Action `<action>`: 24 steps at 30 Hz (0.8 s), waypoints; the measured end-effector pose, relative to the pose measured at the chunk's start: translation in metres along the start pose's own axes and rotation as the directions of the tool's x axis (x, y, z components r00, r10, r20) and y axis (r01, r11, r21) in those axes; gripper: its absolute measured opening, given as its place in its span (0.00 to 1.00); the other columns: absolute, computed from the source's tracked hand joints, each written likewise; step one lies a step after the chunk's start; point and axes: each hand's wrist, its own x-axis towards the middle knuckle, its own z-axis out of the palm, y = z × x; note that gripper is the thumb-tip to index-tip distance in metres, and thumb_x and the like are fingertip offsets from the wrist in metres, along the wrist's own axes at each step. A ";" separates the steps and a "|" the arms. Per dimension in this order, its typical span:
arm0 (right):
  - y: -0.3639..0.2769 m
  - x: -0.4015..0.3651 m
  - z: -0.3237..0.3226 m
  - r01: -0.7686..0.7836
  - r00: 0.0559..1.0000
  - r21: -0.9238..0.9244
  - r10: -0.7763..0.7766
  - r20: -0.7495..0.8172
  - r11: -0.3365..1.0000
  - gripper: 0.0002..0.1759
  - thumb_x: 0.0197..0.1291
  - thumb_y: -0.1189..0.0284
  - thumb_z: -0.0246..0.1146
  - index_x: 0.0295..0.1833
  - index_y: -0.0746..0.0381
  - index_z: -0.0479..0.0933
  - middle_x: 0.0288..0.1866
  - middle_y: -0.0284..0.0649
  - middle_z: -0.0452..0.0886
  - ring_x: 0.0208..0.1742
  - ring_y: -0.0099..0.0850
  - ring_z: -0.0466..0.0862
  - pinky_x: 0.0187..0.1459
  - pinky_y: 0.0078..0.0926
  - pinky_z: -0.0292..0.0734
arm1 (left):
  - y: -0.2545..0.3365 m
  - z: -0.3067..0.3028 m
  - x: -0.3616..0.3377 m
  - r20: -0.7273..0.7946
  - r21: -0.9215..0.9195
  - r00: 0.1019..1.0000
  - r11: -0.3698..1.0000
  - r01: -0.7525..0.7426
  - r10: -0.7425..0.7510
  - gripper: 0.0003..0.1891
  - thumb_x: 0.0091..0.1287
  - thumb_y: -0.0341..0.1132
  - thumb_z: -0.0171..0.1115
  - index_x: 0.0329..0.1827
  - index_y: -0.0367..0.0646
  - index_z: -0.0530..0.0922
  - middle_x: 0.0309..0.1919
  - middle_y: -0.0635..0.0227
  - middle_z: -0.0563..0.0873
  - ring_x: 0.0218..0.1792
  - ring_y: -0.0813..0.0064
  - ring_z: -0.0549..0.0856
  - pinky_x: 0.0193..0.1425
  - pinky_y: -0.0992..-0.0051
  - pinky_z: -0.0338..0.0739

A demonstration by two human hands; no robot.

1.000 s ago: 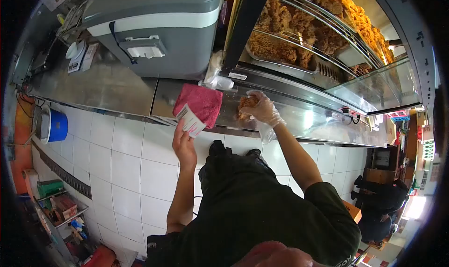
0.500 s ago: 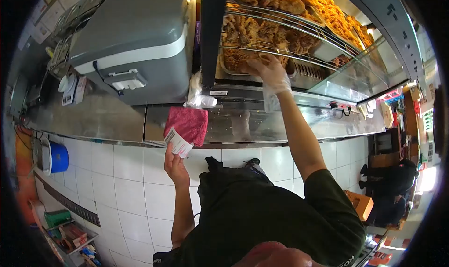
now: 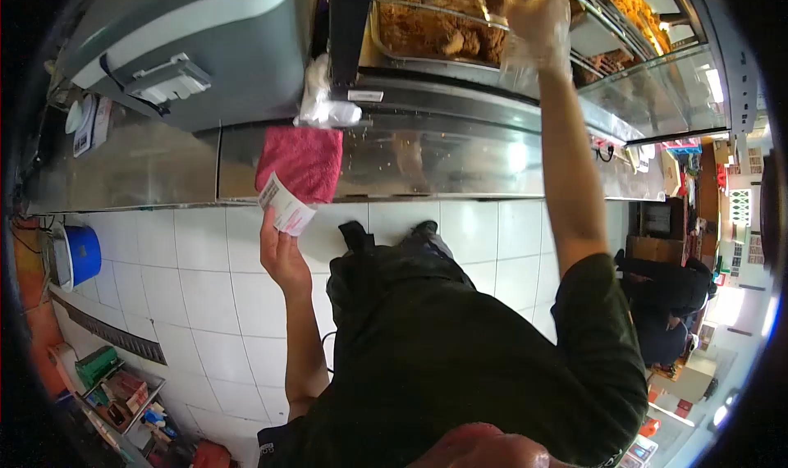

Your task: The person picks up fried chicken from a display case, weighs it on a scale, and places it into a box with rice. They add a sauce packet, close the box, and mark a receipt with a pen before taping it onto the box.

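one printed paper slip [image 3: 286, 207] is pinched by the fingers of the left hand [image 3: 285, 263] at the front edge of the worktop [image 3: 460, 168], beside the pink cloth [image 3: 302, 163]. the gloved right hand [image 3: 539, 25] is at the display case [image 3: 669, 95], too blurred to tell whether its fingers grasp any of the fried chicken [image 3: 460, 41] there.

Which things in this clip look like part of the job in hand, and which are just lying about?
Seemingly part of the job:
printed paper, in the left hand
clear glove, on the right hand
display case, where the right hand reaches
fried food inside it

Probably just lying about:
pink cloth
grey cooler
blue bucket
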 end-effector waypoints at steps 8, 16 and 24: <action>0.104 0.098 0.097 0.115 0.993 0.059 -0.114 -0.021 0.992 0.22 0.61 0.59 0.56 0.56 0.62 0.75 0.50 0.51 0.78 0.48 0.43 0.79 0.48 0.39 0.76 | -0.003 -0.001 -0.006 -0.041 0.070 0.999 0.997 0.010 -0.007 0.28 0.66 0.31 0.50 0.68 0.27 0.61 0.66 0.48 0.66 0.67 0.54 0.68 0.70 0.56 0.64; 0.125 0.124 0.128 0.275 0.959 0.158 -0.283 0.029 0.948 0.20 0.63 0.59 0.55 0.54 0.61 0.76 0.43 0.48 0.79 0.41 0.39 0.80 0.42 0.38 0.76 | 0.001 -0.015 -0.009 -0.086 -0.015 0.995 0.999 -0.045 0.044 0.27 0.64 0.25 0.51 0.68 0.26 0.62 0.66 0.48 0.67 0.68 0.58 0.66 0.72 0.62 0.59; 0.188 0.132 0.126 0.373 0.915 0.267 -0.400 0.053 0.889 0.18 0.65 0.59 0.54 0.51 0.60 0.76 0.36 0.45 0.79 0.34 0.36 0.80 0.36 0.36 0.76 | 0.005 -0.019 -0.002 -0.089 -0.029 0.994 0.997 -0.067 0.064 0.27 0.64 0.25 0.51 0.68 0.27 0.62 0.66 0.48 0.68 0.68 0.59 0.67 0.72 0.61 0.59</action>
